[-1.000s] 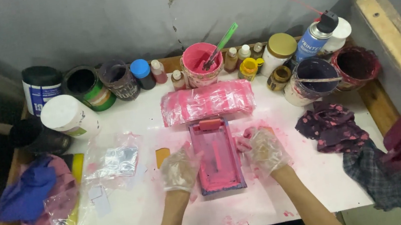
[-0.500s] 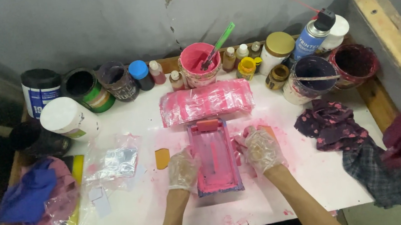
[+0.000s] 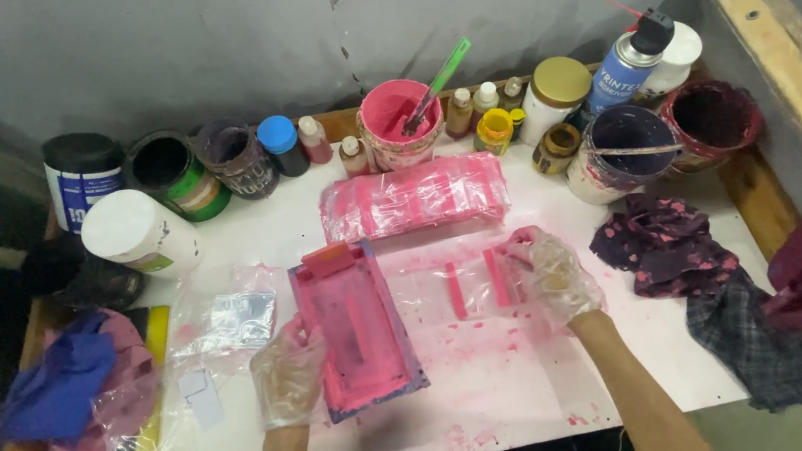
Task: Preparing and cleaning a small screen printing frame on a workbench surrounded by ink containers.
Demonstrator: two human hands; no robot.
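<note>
The left hand (image 3: 289, 369), in a clear glove, grips the left edge of the pink printing frame (image 3: 357, 326), fingers closed around it; the frame sits tilted near the middle of the bench (image 3: 501, 395), toward its front edge. The right hand (image 3: 552, 274), also gloved, rests just right of two pink printed strips (image 3: 476, 285) on a clear sheet (image 3: 428, 283), fingers curled on the sheet's edge. A pink-stained plastic bundle (image 3: 413, 197) lies behind, before the paint pots (image 3: 399, 123) along the rear edge.
</note>
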